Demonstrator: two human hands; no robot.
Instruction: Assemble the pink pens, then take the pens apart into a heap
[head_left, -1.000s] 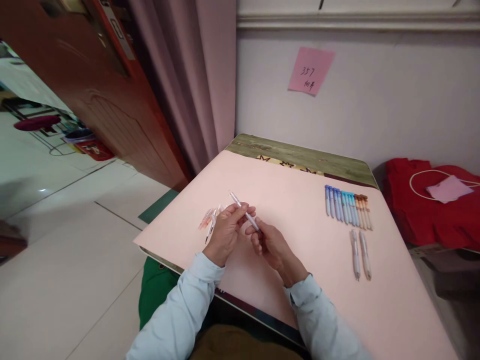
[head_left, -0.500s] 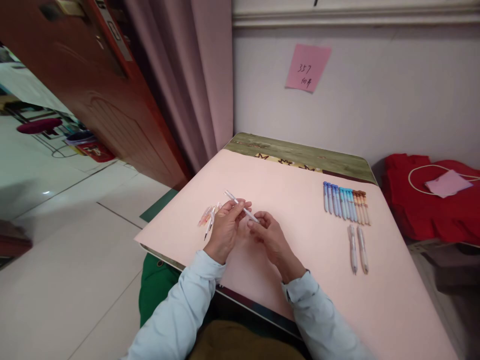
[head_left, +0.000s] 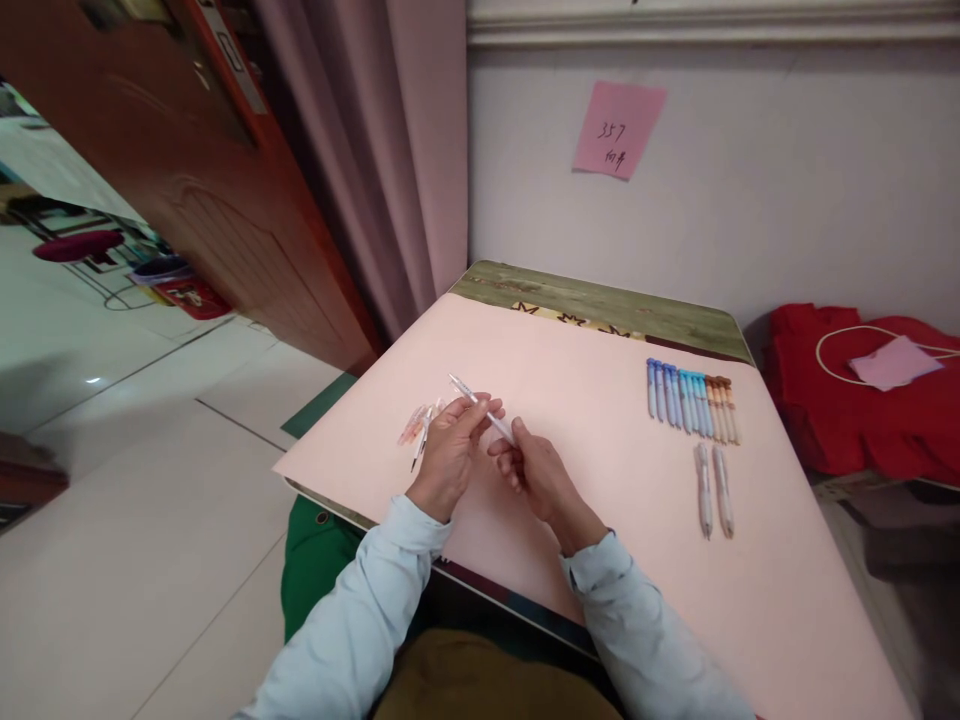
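Observation:
A slim white pen (head_left: 463,387) slants above the table, pinched between the thumb and fingers of my left hand (head_left: 448,450). At its lower end my right hand (head_left: 546,478) is closed, with the thumb raised against the pen and the fingers curled below. Just left of my left hand lie white pen refills (head_left: 420,445) with dark tips, next to several small clear pieces with orange-pink parts (head_left: 411,425). Part of that pile is hidden behind my left hand.
At right, a row of pens with blue, light blue and brown tops (head_left: 690,402) lies above two whitish pens (head_left: 714,492). A pale pink sheet (head_left: 585,370) covers the table. Red cloth (head_left: 817,420) lies beyond the right edge; a wooden door (head_left: 225,210) stands left.
My right hand has turned at the pen's lower end: its thumb is now raised and its fingers are curled underneath. My left hand keeps its hold with little movement.

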